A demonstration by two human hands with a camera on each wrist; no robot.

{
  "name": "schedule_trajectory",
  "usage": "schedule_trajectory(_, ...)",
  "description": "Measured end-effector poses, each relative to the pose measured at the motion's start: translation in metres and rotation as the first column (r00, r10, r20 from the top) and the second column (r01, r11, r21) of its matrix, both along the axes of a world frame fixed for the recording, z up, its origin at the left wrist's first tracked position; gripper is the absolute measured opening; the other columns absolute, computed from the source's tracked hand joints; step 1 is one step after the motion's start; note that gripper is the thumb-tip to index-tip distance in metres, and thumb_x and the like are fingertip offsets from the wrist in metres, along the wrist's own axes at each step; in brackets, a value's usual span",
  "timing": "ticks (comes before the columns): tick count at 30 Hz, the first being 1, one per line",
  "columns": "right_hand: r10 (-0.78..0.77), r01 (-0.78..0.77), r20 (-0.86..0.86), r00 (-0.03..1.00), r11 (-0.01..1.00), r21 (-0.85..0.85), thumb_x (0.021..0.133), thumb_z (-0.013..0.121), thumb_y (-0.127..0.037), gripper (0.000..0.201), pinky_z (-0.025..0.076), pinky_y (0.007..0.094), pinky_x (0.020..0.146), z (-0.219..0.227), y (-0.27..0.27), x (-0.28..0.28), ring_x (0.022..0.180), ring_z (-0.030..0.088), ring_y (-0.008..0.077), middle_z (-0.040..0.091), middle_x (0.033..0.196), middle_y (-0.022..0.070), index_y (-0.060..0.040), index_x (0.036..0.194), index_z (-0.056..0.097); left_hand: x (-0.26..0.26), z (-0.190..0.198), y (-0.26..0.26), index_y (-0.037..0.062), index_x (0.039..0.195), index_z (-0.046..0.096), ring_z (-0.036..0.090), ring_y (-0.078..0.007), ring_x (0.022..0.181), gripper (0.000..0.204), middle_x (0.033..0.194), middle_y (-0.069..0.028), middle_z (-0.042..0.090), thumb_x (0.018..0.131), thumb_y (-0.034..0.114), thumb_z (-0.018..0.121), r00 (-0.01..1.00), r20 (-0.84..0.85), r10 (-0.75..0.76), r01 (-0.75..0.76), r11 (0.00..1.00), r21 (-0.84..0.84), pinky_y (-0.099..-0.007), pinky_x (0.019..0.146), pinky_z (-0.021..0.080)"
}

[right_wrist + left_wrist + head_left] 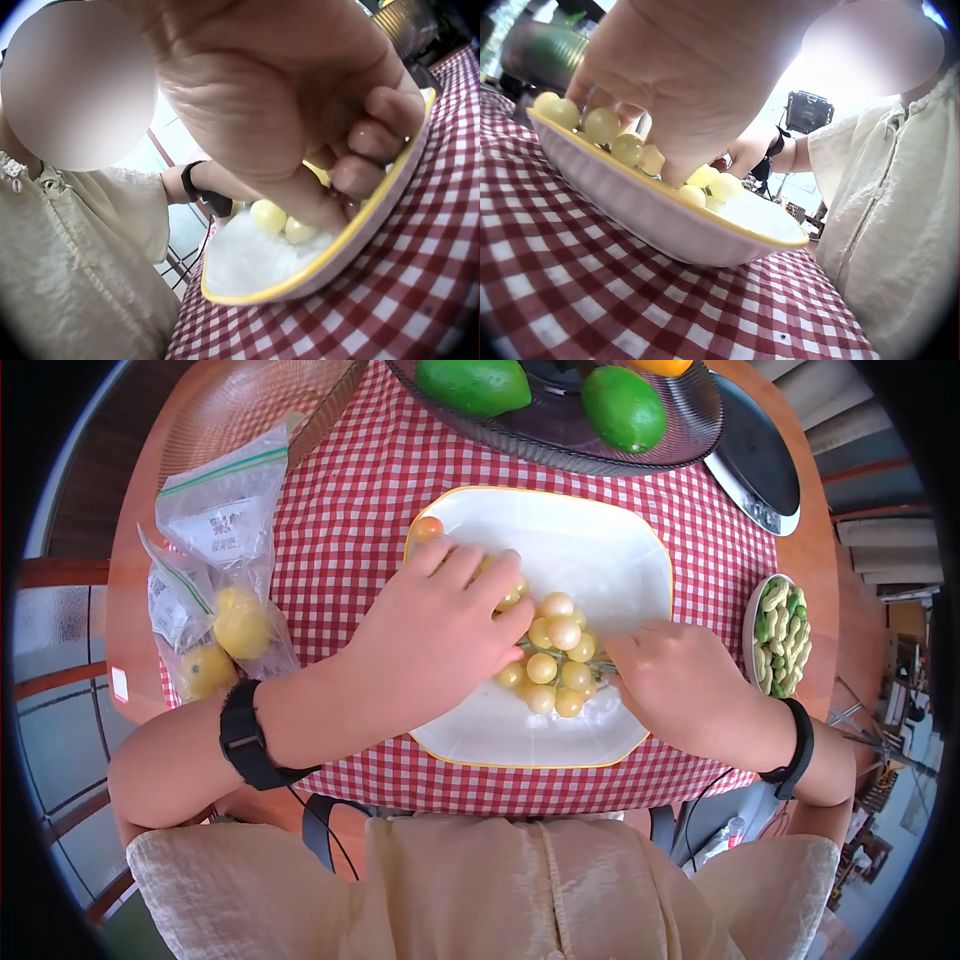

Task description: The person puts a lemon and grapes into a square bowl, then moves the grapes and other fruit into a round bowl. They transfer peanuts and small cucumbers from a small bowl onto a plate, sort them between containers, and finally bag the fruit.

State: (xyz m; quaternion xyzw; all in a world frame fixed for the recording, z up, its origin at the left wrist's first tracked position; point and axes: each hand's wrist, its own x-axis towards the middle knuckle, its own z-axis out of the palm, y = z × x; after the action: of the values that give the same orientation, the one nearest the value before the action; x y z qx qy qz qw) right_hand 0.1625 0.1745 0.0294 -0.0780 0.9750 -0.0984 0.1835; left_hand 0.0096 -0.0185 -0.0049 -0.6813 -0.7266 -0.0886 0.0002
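Observation:
A white plate with a yellow rim (600, 530) lies on a red checked tablecloth (350, 510). On it sits a bunch of small yellow round fruits (555, 655) on green stems. My left hand (500, 595) covers the bunch's left side, its fingers curled over several fruits (615, 135) and its thumb down beside them. My right hand (622, 657) is at the bunch's right side, fingers curled in and pinching at the stems; in the right wrist view the right hand (337, 172) hides what it pinches. One orange fruit (428, 528) sits apart at the plate's far left rim.
Clear zip bags holding yellow lemons (225, 625) lie at the left. A dark bowl (560, 445) with green fruits (622, 405) stands behind the plate, a dark flat scale (760, 460) to its right. A small dish of green and beige pods (780, 635) sits far right.

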Motion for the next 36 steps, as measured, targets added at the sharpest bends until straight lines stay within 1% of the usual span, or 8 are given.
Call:
schedule_trajectory(9,-0.195,0.19,0.002,0.981,0.956,-0.225,0.078,0.059,-0.002,0.03,0.049,0.0438,0.066,0.022,-0.006,-0.013,0.076,0.059,0.0373,0.056,0.077,0.0173,-0.0008,0.107,0.051,0.003,0.003,0.002,0.0091,0.107,0.061,0.049,-0.0283,0.11,0.038,0.121,-0.0116,0.052,0.074,0.026,0.071,0.997,0.081,-0.006,0.008,1.0,-0.025,-0.0454,0.1,0.036)
schedule_trajectory(18,-0.211,0.164,-0.363,0.907,0.974,-0.157,0.078,0.06,-0.011,0.016,0.053,0.0409,0.058,-0.03,0.007,-0.06,0.064,0.064,0.0362,0.061,0.07,0.0188,0.0044,0.079,0.058,0.001,0.001,0.002,0.01,0.109,0.06,0.048,-0.0284,0.113,0.041,0.119,-0.0108,0.052,0.074,0.029,0.071,0.997,0.064,-0.033,0.038,0.997,-0.074,-0.0469,0.103,0.033)
schedule_trajectory(21,-0.244,0.194,-0.307,0.92,0.963,-0.185,0.09,0.056,-0.022,0.035,0.048,0.0411,0.05,-0.025,0.012,-0.073,0.052,0.06,0.0336,0.057,0.056,0.016,0.0031,0.066,0.057,0.003,0.0,0.0,0.0105,0.108,0.06,0.048,-0.0281,0.112,0.041,0.119,-0.0104,0.052,0.073,0.029,0.072,0.999,0.043,-0.014,0.017,0.996,-0.082,-0.0464,0.104,0.033)
schedule_trajectory(22,-0.362,0.382,0.123,0.924,0.883,-0.273,0.093,0.054,-0.027,0.043,0.048,0.0376,0.047,-0.01,0.007,-0.08,0.047,0.058,0.0284,0.056,0.053,0.0132,0.002,0.061,0.056,0.002,-0.001,-0.001,0.0106,0.107,0.06,0.049,-0.0279,0.112,0.041,0.118,-0.0104,0.053,0.073,0.029,0.073,0.999,0.03,-0.011,0.013,0.998,-0.061,-0.0462,0.104,0.033)
schedule_trajectory(23,-0.378,0.575,0.535,0.756,0.775,-0.264,0.096,0.052,-0.033,0.052,0.047,0.0341,0.043,-0.002,0.005,-0.085,0.042,0.056,0.0231,0.055,0.049,0.0105,0.001,0.056,0.054,0.003,-0.001,-0.001,0.0107,0.107,0.06,0.049,-0.0277,0.111,0.041,0.117,-0.0104,0.053,0.072,0.029,0.073,1.0,0.018,-0.008,0.008,0.999,-0.038,-0.0459,0.104,0.033)
schedule_trajectory(30,-0.277,0.689,0.723,0.633,0.628,-0.362,0.099,0.042,-0.033,0.05,0.052,0.0308,0.044,0.019,0.005,-0.076,0.046,0.06,0.0191,0.061,0.059,0.0109,0.0029,0.069,0.062,0.003,-0.008,-0.002,0.0092,0.106,0.061,0.049,-0.0284,0.111,0.041,0.119,-0.0111,0.053,0.072,0.03,0.073,1.0,0.016,-0.001,0.002,1.0,-0.014,-0.046,0.104,0.033)
schedule_trajectory(33,0.006,0.652,0.696,0.718,0.343,-0.676,0.098,0.045,-0.021,0.033,0.05,0.0283,0.06,0.013,-0.009,-0.058,0.067,0.061,0.0163,0.065,0.077,0.0114,0.0037,0.083,0.06,0.005,-0.01,-0.002,0.0073,0.106,0.061,0.049,-0.03,0.112,0.042,0.119,-0.0123,0.054,0.073,0.03,0.071,1.0,-0.022,-0.009,0.009,0.999,-0.033,-0.0472,0.104,0.033)
schedule_trajectory(36,-0.006,0.428,0.49,0.872,0.494,-0.757,0.094,0.049,-0.017,0.024,0.048,0.0311,0.06,0.013,-0.016,-0.051,0.067,0.06,0.0197,0.063,0.076,0.0128,0.0033,0.088,0.06,0.004,-0.009,-0.003,0.006,0.108,0.061,0.048,-0.0315,0.113,0.043,0.119,-0.0134,0.054,0.074,0.03,0.07,0.999,-0.038,-0.016,0.015,1.0,-0.024,-0.0484,0.105,0.032)
